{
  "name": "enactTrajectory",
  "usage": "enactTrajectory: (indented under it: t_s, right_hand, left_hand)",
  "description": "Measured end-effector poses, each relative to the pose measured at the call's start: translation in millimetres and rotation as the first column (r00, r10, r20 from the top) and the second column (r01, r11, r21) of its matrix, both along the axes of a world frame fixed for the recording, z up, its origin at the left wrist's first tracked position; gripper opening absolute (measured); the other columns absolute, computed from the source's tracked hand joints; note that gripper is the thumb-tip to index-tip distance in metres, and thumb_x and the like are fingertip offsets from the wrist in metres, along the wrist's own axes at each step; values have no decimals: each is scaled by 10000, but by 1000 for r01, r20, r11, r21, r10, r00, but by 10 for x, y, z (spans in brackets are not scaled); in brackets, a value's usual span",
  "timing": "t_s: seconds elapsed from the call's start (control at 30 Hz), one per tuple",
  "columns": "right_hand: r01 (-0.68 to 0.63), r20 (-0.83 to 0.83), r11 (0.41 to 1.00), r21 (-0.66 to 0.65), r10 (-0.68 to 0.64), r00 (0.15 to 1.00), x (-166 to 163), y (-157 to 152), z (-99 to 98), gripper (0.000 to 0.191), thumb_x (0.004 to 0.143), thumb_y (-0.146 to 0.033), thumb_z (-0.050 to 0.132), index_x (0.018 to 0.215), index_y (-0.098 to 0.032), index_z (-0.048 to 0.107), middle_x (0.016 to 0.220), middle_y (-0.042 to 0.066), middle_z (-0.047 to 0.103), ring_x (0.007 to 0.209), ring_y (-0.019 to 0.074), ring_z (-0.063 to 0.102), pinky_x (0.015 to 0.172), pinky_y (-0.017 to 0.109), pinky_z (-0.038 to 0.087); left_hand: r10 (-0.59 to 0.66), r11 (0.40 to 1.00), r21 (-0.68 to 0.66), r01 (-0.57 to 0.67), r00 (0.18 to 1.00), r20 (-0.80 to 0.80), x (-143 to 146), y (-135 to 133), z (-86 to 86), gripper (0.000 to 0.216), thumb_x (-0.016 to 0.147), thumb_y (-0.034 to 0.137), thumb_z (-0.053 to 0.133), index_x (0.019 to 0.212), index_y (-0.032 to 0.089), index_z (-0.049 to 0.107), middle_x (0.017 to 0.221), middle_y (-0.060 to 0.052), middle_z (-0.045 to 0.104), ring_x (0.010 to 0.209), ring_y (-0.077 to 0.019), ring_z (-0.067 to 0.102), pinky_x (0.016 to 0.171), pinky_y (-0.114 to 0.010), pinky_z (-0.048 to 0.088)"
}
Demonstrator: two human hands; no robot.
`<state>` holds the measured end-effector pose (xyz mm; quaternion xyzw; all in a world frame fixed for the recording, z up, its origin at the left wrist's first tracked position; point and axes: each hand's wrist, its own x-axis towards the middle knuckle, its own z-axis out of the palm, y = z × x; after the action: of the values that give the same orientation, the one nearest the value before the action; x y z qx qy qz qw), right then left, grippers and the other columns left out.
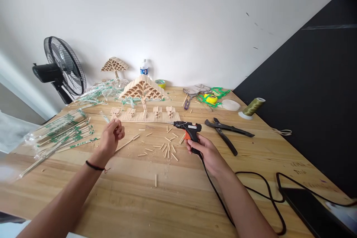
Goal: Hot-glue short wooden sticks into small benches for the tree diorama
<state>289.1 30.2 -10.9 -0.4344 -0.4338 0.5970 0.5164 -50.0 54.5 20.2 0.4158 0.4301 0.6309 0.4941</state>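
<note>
My right hand (208,153) is wrapped round the handle of a black hot glue gun (192,128) with an orange trigger. Its nozzle points left, close to the front edge of a base of small wooden sticks (150,116). On that base stands a tree model (143,90) with a wide stick-built canopy, and smaller stick shapes stand on either side of its trunk. At the base's left front corner, my left hand (112,136) is closed with curled fingers. What it holds, if anything, is hidden. Short cut sticks (165,149) lie scattered between my hands.
Wrapped stick bundles (61,130) lie left, below a black fan (65,65). Behind are a second tree model (115,65) and a bottle (144,67). Right are black pliers (227,132), a thread spool (253,108), a glove (197,89) and a looping cable (267,186).
</note>
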Motion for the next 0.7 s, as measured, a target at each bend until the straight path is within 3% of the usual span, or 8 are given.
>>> enactTrajectory:
  t_s: [0.1, 0.2, 0.33, 0.43, 0.57, 0.7]
  right_hand:
    - [-75, -53, 997, -16, 74, 996, -27, -58, 72, 336, 729, -415, 889, 904, -174, 735, 850, 48, 688, 679, 164, 539, 639, 320, 427]
    - [-132, -89, 991, -35, 129, 988, -49, -98, 114, 348, 719, -403, 896, 938, -174, 753, 836, 47, 673, 672, 165, 527, 623, 314, 416]
    - [-210, -86, 977, -40, 206, 975, -74, -119, 126, 370, 707, -416, 916, 938, -174, 759, 831, 49, 670, 670, 164, 530, 616, 304, 404]
    - [-267, -70, 963, -32, 265, 962, -93, -129, 131, 377, 713, -432, 918, 933, -174, 752, 830, 45, 665, 664, 159, 524, 625, 304, 400]
    - [-287, -36, 958, -23, 286, 958, -104, -143, 148, 375, 730, -453, 906, 917, -172, 743, 838, 48, 670, 668, 163, 524, 644, 317, 410]
    - [-259, -72, 966, -26, 257, 964, -67, -123, 154, 364, 735, -431, 902, 939, -170, 752, 853, 55, 677, 692, 166, 535, 631, 307, 422]
  left_hand:
    - [-79, 996, -41, 75, 993, -91, -2, -227, -88, 472, 898, 455, 715, 586, 199, 471, 540, 59, 394, 457, -82, 389, 458, -225, 324]
    - [-187, 982, -73, 175, 963, -194, 107, -343, -182, 383, 859, 462, 802, 665, 161, 664, 606, -12, 611, 541, -122, 540, 536, -257, 433]
    - [-257, 966, -64, 249, 937, -236, 386, -303, -232, 294, 782, 426, 889, 873, 167, 786, 869, -84, 790, 783, -192, 713, 781, -330, 567]
    - [-318, 947, -50, 316, 912, -258, 620, -218, -205, 402, 761, 441, 900, 1061, 202, 780, 1104, -116, 809, 938, -234, 756, 850, -372, 588]
    - [-355, 931, -30, 365, 877, -323, 814, -161, -154, 340, 836, 508, 822, 845, 171, 781, 819, -88, 782, 778, -212, 714, 774, -344, 567]
    - [-349, 931, -33, 365, 855, -383, 771, -185, -142, 373, 910, 517, 726, 778, 170, 749, 757, -68, 735, 718, -188, 652, 735, -322, 523]
